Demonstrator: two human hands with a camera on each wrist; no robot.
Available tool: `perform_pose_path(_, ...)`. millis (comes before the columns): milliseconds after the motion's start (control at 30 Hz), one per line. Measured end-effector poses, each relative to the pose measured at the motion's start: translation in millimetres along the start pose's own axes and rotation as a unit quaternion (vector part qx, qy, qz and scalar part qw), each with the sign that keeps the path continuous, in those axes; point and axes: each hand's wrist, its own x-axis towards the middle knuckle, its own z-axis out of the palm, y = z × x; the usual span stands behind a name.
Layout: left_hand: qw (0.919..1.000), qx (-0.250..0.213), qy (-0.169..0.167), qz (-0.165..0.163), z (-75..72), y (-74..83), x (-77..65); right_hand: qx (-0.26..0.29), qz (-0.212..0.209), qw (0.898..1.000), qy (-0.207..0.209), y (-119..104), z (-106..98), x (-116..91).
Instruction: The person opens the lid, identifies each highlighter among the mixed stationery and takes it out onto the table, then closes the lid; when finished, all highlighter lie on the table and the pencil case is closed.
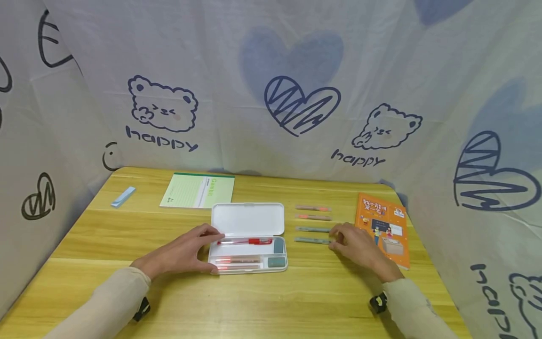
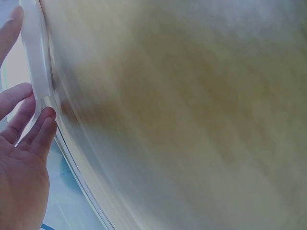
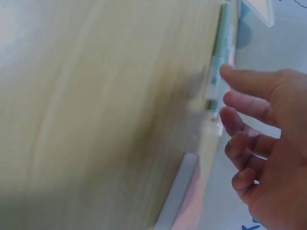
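Case (image 1: 245, 249): one, white, open on the table (image 1: 254, 306), its lid (image 1: 247, 219) laid back on the far side. Contents: one red pen (image 1: 245, 242) lying lengthwise in the case's far compartment, with a green block (image 1: 278, 246) at that compartment's right end; two orange pens (image 1: 239, 259) side by side in the case's near compartment, with a second green block (image 1: 276, 262) to their right. Left hand (image 1: 186, 254): at the case's left end, thumb at the near corner and fingers at the hinge side, spread fairly wide and gripping the case between them. Loose pens, right of the case: two of orange (image 1: 313, 217), the farther pair, level with the lid; two of green (image 1: 311, 240), the nearer pair, level with the far compartment; all four roughly parallel to the case's long side. Right hand (image 1: 357, 245): right of the case, beyond the green pair, fingers bent, thumb and forefinger a narrow space apart at those pens' right ends; whether it pinches one cannot be told. Orange book (image 1: 383, 230): one, well to the right of the case, just past the right hand. Notebook (image 1: 199, 190): one, pale green, behind the case and to its left, near the lid. Blue strip (image 1: 123, 197): one, well apart from the case, far left. Curtain (image 1: 233, 155): white, printed with bears and hearts, behind the case and to both sides.
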Motion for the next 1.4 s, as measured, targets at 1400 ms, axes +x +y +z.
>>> perform_pose_path(1400,1.0,-0.003,-0.001,-0.008,0.5,-0.3,0.0,-0.037,-0.189,0.981,0.007,-169,69,31)
